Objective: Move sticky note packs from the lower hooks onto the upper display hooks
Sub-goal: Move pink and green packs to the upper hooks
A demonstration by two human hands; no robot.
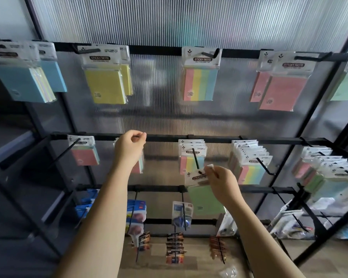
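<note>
Right hand [221, 180], lower centre-right of frame: fingers pinch the white header card of a green sticky note pack [205, 197], its hole at the tip of a middle-row hook [195, 158]. Left hand [129, 146], centre: fingers curled, possibly gripping the pack behind it; unclear. Striped pack [201, 77] hangs upper centre.

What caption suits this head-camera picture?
Right hand pinches a green sticky note pack at a lower hook; left hand is raised.
</note>
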